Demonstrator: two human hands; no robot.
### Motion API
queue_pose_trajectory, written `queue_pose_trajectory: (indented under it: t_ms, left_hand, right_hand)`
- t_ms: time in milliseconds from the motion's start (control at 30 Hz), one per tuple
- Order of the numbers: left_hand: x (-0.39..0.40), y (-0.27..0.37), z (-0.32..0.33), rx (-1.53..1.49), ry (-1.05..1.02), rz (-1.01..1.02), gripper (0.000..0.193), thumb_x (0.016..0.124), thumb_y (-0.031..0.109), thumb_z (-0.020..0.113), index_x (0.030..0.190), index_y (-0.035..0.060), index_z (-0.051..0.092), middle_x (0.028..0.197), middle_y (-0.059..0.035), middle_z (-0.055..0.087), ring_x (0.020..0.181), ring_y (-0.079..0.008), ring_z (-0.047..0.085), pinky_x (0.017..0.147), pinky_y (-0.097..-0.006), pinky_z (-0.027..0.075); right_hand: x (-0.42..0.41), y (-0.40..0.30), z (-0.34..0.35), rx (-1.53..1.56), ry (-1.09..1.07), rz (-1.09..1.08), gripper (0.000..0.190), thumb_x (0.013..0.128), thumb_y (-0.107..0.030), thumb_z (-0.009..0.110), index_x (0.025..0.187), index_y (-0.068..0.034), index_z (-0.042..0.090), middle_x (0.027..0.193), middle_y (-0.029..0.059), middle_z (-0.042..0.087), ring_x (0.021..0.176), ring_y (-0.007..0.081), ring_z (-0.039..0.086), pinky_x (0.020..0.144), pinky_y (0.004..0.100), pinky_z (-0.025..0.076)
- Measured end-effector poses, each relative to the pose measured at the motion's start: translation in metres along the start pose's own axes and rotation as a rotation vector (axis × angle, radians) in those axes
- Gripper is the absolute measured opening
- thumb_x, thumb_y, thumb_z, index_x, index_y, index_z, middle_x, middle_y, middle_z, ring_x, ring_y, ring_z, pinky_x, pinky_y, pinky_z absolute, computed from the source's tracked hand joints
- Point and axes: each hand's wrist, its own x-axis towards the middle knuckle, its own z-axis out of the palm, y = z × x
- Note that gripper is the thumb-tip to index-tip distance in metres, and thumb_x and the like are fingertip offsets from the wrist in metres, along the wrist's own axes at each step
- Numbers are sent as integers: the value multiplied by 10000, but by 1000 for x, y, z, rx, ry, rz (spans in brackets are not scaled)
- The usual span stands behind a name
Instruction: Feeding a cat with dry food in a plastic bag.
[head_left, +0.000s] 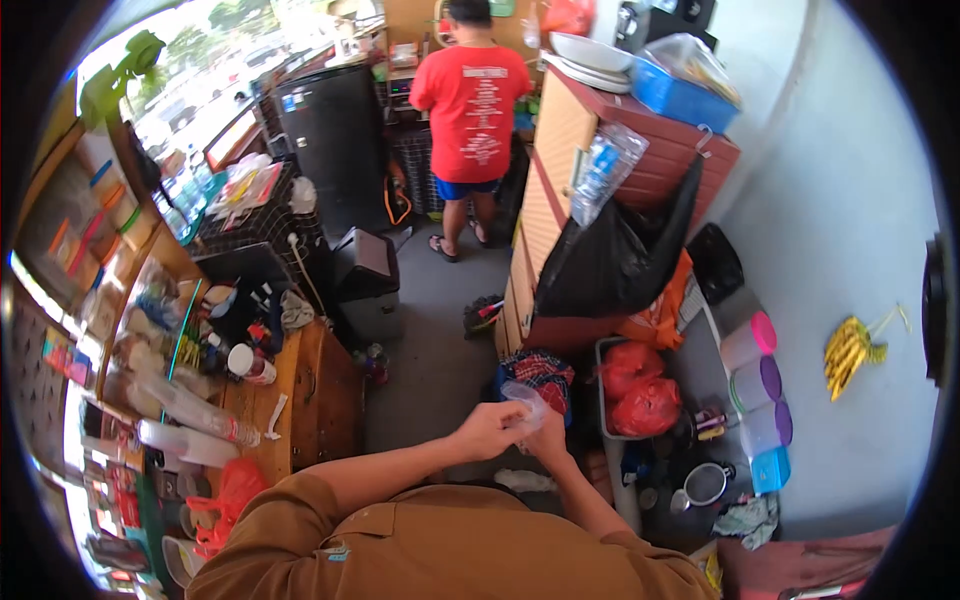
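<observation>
In front of my chest my two hands meet at a small clear plastic bag (529, 402). My left hand (491, 430) pinches the bag between thumb and fingers. My right hand (546, 435) is closed around its lower part, and its fingers are partly hidden. What the bag contains cannot be told. Beyond my hands lies a heap of checked cloth (546, 373) in a blue container. To the right, red plastic bags (645, 405) sit in a grey-rimmed bin.
A person in a red shirt (472, 112) stands ahead, back turned. A wooden drawer cabinet (322, 405) is at left, near a black pedal bin (367, 285). A tall cabinet (555, 180) with a hanging black bag (615, 270) stands at right. A metal strainer (705, 484) lies at lower right.
</observation>
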Motion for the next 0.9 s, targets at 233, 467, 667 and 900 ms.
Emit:
queue_pose_trajectory:
  t_ms: [233, 467, 667, 900]
  left_hand:
    - [-111, 40, -114, 842, 353, 342, 498, 824, 189, 712, 1282, 63, 559, 1379, -201, 498, 1316, -416, 430, 1104, -493, 360]
    - [-151, 43, -176, 1333, 257, 255, 571, 777, 252, 731, 1290, 65, 564, 1427, -202, 432, 1355, -437, 352, 1127, -636, 206]
    - [-131, -8, -228, 1351, 302, -259, 262, 760, 201, 650, 922, 1, 702, 1090, -176, 681, 1156, -360, 582, 1036, -546, 386]
    - [-148, -3, -274, 952, 422, -452, 236, 770, 256, 606, 732, 46, 708, 741, -186, 686, 739, -387, 678, 727, -454, 547]
  right_hand:
    - [29, -39, 60, -346, -420, 43, 193, 760, -129, 634, 914, -23, 586, 819, 230, 665, 767, 450, 645, 709, 527, 515]
    - [92, -142, 140, -485, -769, -39, 168, 779, -127, 613, 921, -40, 585, 821, 219, 677, 800, 421, 661, 724, 518, 527]
    - [123, -170, 214, -453, -788, -236, 150, 800, -114, 576, 942, -83, 613, 829, 161, 686, 805, 373, 674, 713, 494, 529]
    - [161, -178, 252, -238, -495, -558, 130, 696, -116, 680, 817, -137, 637, 784, 50, 651, 804, 272, 626, 760, 394, 463]
